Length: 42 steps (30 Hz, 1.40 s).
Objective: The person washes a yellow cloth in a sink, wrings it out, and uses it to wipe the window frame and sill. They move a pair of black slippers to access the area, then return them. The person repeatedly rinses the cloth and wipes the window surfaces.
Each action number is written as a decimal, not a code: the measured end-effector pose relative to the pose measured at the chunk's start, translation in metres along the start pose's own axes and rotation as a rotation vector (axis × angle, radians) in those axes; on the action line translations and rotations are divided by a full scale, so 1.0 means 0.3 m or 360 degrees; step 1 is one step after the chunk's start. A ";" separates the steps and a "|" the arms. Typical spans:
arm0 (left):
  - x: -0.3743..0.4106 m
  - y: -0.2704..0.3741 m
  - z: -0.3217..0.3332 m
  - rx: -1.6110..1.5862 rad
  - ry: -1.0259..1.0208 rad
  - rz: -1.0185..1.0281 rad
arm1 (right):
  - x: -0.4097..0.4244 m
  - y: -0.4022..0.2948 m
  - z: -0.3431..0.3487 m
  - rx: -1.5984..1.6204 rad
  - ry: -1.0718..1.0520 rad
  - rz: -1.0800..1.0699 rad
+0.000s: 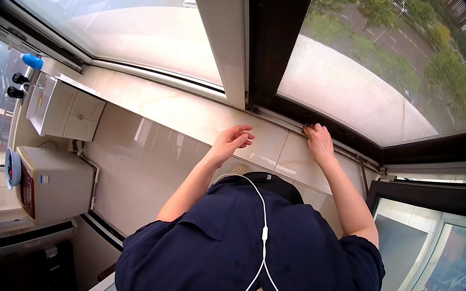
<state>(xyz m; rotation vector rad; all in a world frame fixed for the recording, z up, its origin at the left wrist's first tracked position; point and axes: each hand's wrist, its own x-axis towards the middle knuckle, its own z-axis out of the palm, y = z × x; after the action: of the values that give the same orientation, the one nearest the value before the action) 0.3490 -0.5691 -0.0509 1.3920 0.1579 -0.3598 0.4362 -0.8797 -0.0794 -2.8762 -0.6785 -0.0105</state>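
Observation:
My right hand point(321, 141) grips a small yellowish-brown item point(306, 131), perhaps a sponge or cloth, mostly covered by the fingers. It presses this against the window track point(282, 120) at the foot of the dark-framed window. Over the pale tiled windowsill point(192, 116), my left hand point(232, 142) hovers with fingers loosely curved and apart, holding nothing. A mesh screen point(358, 69) fills the dark frame point(271, 40) beyond my right hand.
A white-framed glass pane point(142, 32) stands to the left. Farther left are a white sink cabinet point(71, 113), a blue bottle point(32, 61) and a washing machine point(55, 184) with a basin point(12, 169). On the right is an open dark-framed sash point(429, 200). A white cable point(264, 233) hangs over my chest.

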 end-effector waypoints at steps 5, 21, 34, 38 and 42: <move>-0.011 0.005 -0.009 0.0033 -0.0023 -0.0040 | 0.148 -0.175 0.088 0.0221 0.0019 -0.0078; 0.101 0.022 0.104 0.0141 -0.0277 -0.0039 | -0.038 0.160 -0.042 0.0779 -0.0378 0.0716; 0.083 0.018 0.116 0.0253 -0.0296 -0.0106 | -0.001 -0.088 0.137 0.0270 0.0502 0.0260; 0.075 0.025 0.114 0.0255 -0.0280 -0.0121 | 0.078 -0.092 0.169 0.0387 0.0482 0.0008; 0.075 0.024 0.108 0.0226 -0.0251 -0.0096 | 0.027 -0.052 0.075 0.0649 0.0668 0.0240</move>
<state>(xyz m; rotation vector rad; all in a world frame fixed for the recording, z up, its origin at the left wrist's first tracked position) 0.3692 -0.6034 -0.0456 1.4941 0.0451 -0.5375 0.4358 -0.8582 -0.0982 -2.4120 -0.3340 -0.3941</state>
